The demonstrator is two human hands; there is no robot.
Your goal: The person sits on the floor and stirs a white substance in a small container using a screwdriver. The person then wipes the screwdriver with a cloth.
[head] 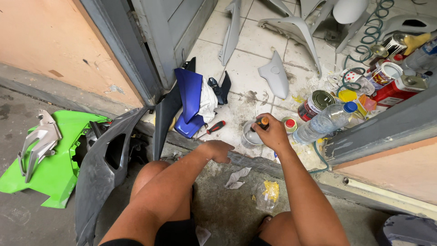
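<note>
right hand (273, 133) has its fingers wrapped round an orange-handled tool (262, 122), tip down in the small grey can (251, 134) on the tiled floor (255, 45); whether the lid is off, i cannot tell. left hand (217, 150) rests loosely curled, empty, beside it.

I see white tiled floor (255, 43), stained: grey fairing pieces (274, 73), blue panel (189, 98), red-handled screwdriver (214, 128), paint cans (316, 104), plastic bottle (325, 122). Concrete floor (227, 209) nearer: green fairing (57, 171), crumpled paper (236, 177).
</note>
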